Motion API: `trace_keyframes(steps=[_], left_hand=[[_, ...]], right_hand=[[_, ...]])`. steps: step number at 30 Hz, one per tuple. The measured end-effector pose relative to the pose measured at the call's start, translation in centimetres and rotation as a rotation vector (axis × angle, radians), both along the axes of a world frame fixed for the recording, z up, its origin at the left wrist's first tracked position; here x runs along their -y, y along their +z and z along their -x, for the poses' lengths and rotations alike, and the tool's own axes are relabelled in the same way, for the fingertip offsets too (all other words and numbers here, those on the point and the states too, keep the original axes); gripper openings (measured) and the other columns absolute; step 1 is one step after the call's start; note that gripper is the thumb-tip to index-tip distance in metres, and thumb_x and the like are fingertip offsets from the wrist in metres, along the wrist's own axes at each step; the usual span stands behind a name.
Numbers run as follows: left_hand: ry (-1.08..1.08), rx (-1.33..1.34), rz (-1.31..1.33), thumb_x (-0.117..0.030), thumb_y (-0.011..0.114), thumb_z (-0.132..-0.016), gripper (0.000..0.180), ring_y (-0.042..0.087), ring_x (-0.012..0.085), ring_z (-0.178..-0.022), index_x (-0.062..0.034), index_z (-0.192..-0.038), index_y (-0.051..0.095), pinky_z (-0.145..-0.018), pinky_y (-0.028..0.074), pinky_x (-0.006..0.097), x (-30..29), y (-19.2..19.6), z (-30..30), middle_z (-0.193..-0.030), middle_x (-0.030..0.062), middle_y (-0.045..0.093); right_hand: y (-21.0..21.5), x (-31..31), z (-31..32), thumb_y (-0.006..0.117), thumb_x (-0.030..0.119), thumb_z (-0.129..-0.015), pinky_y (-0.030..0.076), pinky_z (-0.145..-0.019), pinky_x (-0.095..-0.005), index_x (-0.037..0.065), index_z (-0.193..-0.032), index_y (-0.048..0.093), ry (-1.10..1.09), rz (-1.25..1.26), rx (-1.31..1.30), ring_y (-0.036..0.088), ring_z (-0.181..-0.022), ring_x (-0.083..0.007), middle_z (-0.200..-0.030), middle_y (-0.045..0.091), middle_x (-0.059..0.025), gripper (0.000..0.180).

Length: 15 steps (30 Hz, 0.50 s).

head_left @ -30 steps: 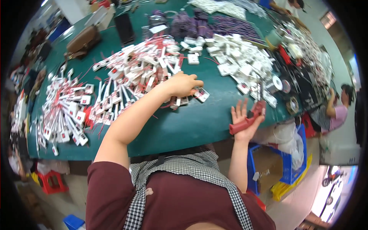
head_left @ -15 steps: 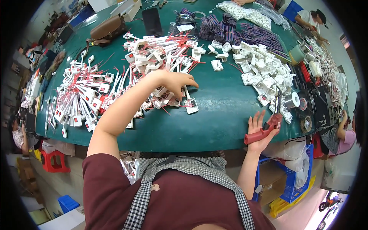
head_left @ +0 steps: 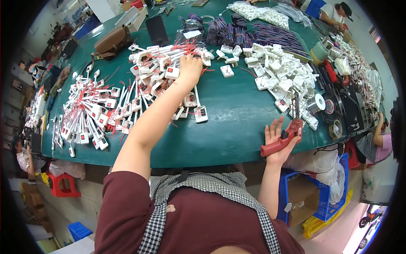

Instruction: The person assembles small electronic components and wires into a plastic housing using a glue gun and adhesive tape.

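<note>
My left hand [head_left: 191, 67] reaches to the far part of a heap of white plastic parts with red wires [head_left: 153, 70]. Its fingers curl down into the wires there, and their tips are hidden, so what they pinch does not show. Resting in my right hand [head_left: 277, 144] is a red pistol-grip soldering gun [head_left: 279, 142], held by the thumb and palm with the other fingers stretched out. The gun's thin metal tip points away from me, beside a pile of white plastic housings [head_left: 283, 70].
A second wired heap [head_left: 91, 114] fans out at the left. A lone white housing [head_left: 227, 71] lies mid-table. The solder spool [head_left: 316, 103] stands right of the gun. Farther back are a brown bag [head_left: 112, 42], a phone [head_left: 157, 30] and purple wire bundles [head_left: 277, 38]. Other people sit around.
My left hand has moved away from me, from the heap's near right side to its far part, and its fingers have curled down. The right hand still holds the soldering gun.
</note>
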<state>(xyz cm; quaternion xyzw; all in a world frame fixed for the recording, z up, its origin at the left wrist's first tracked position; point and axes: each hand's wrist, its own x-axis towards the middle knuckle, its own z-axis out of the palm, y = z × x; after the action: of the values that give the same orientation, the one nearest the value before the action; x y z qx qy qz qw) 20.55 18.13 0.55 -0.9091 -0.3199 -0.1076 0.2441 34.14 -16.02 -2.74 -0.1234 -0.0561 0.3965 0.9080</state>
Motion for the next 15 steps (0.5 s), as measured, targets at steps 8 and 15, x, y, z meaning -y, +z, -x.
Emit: trace_keyframes(steps=[8, 15], left_hand=[[0.057, 0.061, 0.103, -0.01, 0.054, -0.074, 0.018, 0.056, 0.0237, -0.089, -0.012, -0.089, 0.063, -0.077, 0.039, 0.039, 0.4, 0.7, 0.0, -0.084, 0.0051, 0.064], [0.155, 0.156, 0.366, -0.023, 0.051, -0.077, 0.027, 0.053, 0.0291, -0.1, -0.0091, -0.095, 0.064, -0.09, 0.033, 0.052, 0.6, 1.0, -1.6, -0.093, 0.0124, 0.064]], right_hand=[[-0.1, 0.6, -0.2, 0.058, 0.054, -0.077, 0.033, -0.099, -0.0471, 0.027, -0.132, 0.033, 0.019, 0.015, -0.042, 0.038, -0.12, -0.0249, -0.136, 0.035, -0.0064, 0.066], [-0.2, 0.5, -0.2, 0.058, 0.053, -0.077, 0.035, -0.097, -0.0465, 0.026, -0.131, 0.034, 0.065, -0.025, -0.064, 0.04, -0.119, -0.0251, -0.136, 0.034, -0.0067, 0.065]])
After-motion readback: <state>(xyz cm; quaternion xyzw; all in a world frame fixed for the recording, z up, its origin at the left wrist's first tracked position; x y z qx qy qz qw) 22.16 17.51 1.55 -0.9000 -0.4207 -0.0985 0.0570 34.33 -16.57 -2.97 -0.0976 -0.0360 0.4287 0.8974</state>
